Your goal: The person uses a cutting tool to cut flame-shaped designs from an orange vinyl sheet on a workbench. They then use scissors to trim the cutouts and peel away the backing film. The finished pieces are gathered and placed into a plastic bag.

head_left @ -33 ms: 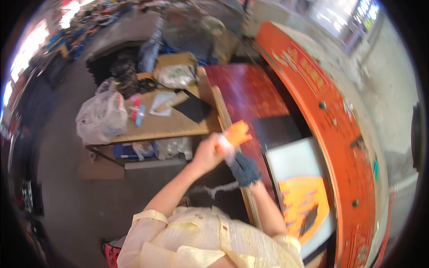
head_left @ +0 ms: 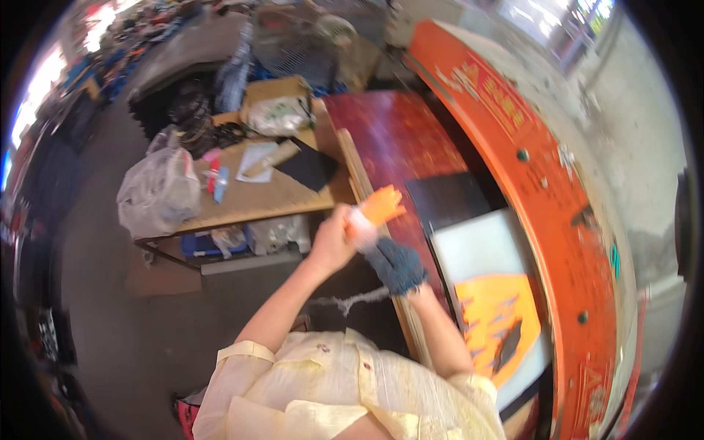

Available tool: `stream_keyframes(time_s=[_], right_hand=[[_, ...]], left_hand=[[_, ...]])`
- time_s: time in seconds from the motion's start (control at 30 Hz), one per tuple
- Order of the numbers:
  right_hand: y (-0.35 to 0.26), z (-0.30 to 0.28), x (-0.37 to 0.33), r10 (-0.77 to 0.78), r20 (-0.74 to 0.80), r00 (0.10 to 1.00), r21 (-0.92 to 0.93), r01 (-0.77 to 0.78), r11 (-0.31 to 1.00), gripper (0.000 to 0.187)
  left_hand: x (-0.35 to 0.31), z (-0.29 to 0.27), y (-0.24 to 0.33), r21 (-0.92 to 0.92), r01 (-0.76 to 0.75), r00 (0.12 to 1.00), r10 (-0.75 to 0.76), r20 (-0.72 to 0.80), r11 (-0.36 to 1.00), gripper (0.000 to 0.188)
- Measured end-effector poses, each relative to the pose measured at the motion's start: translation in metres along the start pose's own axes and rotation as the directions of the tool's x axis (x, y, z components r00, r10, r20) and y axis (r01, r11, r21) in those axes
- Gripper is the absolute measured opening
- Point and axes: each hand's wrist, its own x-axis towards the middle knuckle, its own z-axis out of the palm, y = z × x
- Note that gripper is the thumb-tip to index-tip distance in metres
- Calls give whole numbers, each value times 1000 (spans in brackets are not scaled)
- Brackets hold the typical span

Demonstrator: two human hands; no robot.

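In front of me, my bare left hand (head_left: 334,240) is closed round the lower end of an orange bundle (head_left: 383,206), whose ragged, finger-like ends point up and to the right. A whitish wrapping (head_left: 362,229) goes round the bundle beside my fingers. Just below it, my right hand (head_left: 398,266), in a dark blue-grey knit glove, has its fingers drawn together against the lower end of this wrapping. Motion blur softens the grip. An orange sheet (head_left: 495,308) with jagged slits and a dark patch lies on a pale board (head_left: 480,246) to the right.
A long orange machine beam (head_left: 539,198) curves along the right. Beyond my hands is a dark red tabletop (head_left: 396,139). On the left, a brown table (head_left: 246,209) bears a white plastic bag (head_left: 160,187), a black sheet (head_left: 308,165) and an open carton (head_left: 275,92).
Both hands have shifted slightly left and up with the orange bundle. The view has turned a little, so the surroundings sit slightly higher and farther left.
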Motion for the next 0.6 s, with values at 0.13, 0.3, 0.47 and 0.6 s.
stream_keyframes(time_s=[0.13, 0.3, 0.47, 0.6], right_hand=[[-5, -9, -5, 297, 106, 949, 11, -300, 954, 17], [-7, 0, -19, 217, 17, 976, 58, -218, 974, 18], [-18, -7, -34, 328, 50, 944, 171, -331, 928, 21], [-26, -7, -38, 343, 88, 935, 201, -354, 914, 25]], left_hand=[[5, 13, -19, -212, 202, 961, -152, 232, 956, 33], [-13, 13, -2, -225, 279, 894, -168, 415, 933, 33], [-30, 0, 19, -460, 445, 813, -131, 567, 768, 38], [-38, -4, 23, -572, 356, 858, -17, 513, 739, 43]])
